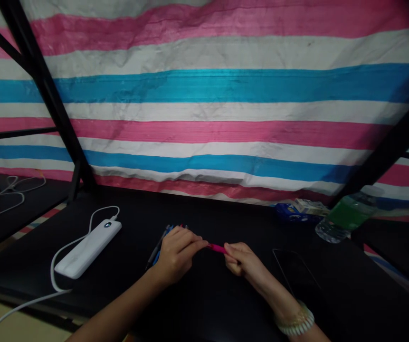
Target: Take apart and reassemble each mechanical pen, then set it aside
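A slim pink pen (pixel 217 248) is held level between my two hands above the black table. My left hand (pixel 179 249) is closed, pinching the pen's darker left end with thumb and fingertips. Around the pink right part, the fingers of my right hand (pixel 240 259) are wrapped, hiding that end. Several pens (pixel 157 247), blue and dark, lie on the table just behind and left of my left hand, which partly covers them.
On the left lies a white power bank (pixel 88 249) with a white cable (pixel 53 266) plugged in. A dark phone (pixel 297 273) lies beyond my right forearm. Farther right are a blue packet (pixel 290 213) and a tilted plastic bottle (pixel 348 216). A striped sheet (pixel 207 109) hangs behind.
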Demonstrator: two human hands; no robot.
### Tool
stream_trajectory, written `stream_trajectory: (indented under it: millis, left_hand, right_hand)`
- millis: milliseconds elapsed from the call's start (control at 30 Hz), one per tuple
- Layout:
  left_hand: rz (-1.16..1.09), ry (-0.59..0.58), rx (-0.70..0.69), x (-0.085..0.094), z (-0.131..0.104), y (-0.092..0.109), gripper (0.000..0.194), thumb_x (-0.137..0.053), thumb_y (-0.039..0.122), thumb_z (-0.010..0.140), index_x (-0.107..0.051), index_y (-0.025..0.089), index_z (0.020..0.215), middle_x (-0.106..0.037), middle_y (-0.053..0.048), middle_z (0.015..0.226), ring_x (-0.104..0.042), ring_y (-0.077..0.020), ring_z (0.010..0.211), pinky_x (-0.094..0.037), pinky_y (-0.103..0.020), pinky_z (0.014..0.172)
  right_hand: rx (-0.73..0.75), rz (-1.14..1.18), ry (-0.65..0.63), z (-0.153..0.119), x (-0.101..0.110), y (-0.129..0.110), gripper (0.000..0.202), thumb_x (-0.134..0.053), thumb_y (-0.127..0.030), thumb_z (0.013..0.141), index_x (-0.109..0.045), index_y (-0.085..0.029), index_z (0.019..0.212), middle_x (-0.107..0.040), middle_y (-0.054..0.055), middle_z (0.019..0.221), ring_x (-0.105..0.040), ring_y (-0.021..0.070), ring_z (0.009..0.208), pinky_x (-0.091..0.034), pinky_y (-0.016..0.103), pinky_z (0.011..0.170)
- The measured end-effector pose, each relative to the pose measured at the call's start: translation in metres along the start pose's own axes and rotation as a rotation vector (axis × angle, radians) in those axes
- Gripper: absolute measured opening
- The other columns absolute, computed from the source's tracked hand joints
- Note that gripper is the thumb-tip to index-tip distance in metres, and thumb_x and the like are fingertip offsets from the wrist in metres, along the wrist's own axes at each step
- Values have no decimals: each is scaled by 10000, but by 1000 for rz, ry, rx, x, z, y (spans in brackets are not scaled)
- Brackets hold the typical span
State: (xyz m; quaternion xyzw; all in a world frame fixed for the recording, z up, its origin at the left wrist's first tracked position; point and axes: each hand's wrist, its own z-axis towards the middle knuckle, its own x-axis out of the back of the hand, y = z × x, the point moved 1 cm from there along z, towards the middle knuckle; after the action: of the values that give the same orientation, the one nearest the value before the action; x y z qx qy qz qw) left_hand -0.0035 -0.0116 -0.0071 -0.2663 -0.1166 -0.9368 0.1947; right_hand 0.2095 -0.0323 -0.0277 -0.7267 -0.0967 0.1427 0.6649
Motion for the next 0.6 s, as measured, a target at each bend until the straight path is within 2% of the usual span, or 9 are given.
stream_trajectory:
  millis: [100, 167, 200, 267, 333, 400, 467, 533, 600]
  left_hand:
    - [14, -21, -5, 4, 2, -1, 372, -481, 21, 879, -663, 278, 1077, -733, -8, 864, -655, -150, 753, -442, -338, 748]
    - [-6, 30, 48, 7, 7, -1, 338, -543, 49, 867, -661, 296, 1064, -733, 0, 907, -662, -170, 844, -456, -365, 832]
    - [-35, 77, 110, 8, 10, -1, 320, -602, 86, 850, -653, 298, 1084, -723, -15, 999, -651, -196, 947, -459, -383, 883]
    - [-181, 186, 306, 9, 14, -2, 416, -704, 177, 800, -598, 286, 1188, -624, -70, 1254, -564, -257, 1168, -465, -410, 948]
    - [-469, 236, 543, 6, 16, -3, 527, -715, 248, 796, -504, 254, 1280, -547, -126, 1343, -547, -278, 1207, -500, -412, 929]
    - [-793, 242, 753, 0, 15, -3, 517, -684, 278, 821, -451, 220, 1278, -632, -136, 1202, -647, -254, 1055, -537, -391, 864]
    - [-1014, 252, 905, -7, 14, -3, 514, -692, 286, 811, -430, 203, 1245, -699, -99, 1013, -698, -219, 892, -546, -370, 827]
    - [-1109, 294, 976, -10, 13, -2, 554, -722, 273, 786, -412, 215, 1241, -710, -64, 930, -698, -191, 839, -540, -335, 813]
    - [-1142, 320, 976, -11, 13, 0, 563, -733, 261, 777, -411, 235, 1238, -704, -33, 886, -685, -167, 827, -531, -294, 792]
  right_hand:
    - [-40, 109, 10, 1, -2, 1, 557, -594, -634, 794, -384, -212, 498, -245, -104, 359, -115, 47, 361, -53, 252, 417]
    - [-46, 172, 29, 2, -5, 0, 538, -635, -622, 763, -429, -196, 507, -246, -108, 378, -113, 41, 371, -45, 244, 418]
    - [-51, 205, 29, 3, -7, 0, 522, -650, -614, 752, -458, -187, 522, -256, -107, 392, -121, 40, 377, -48, 239, 419]
    - [-62, 262, -2, 3, -11, 1, 485, -663, -592, 748, -506, -171, 565, -291, -100, 411, -153, 42, 386, -69, 228, 421]
    - [-65, 282, -52, 2, -15, 2, 456, -655, -568, 769, -542, -157, 607, -329, -90, 417, -188, 44, 390, -98, 222, 423]
    - [-63, 268, -102, 2, -20, 5, 452, -637, -566, 791, -565, -146, 640, -355, -84, 415, -210, 44, 385, -130, 216, 419]
    - [-62, 216, -150, 1, -24, 8, 475, -612, -586, 808, -595, -130, 677, -385, -75, 419, -246, 46, 374, -166, 212, 406]
    - [-69, 144, -205, 1, -27, 10, 512, -568, -605, 835, -637, -107, 738, -434, -56, 433, -295, 50, 368, -204, 209, 397]
    - [-74, 80, -236, 1, -28, 11, 549, -515, -617, 863, -666, -91, 809, -481, -38, 452, -338, 54, 366, -230, 205, 394]
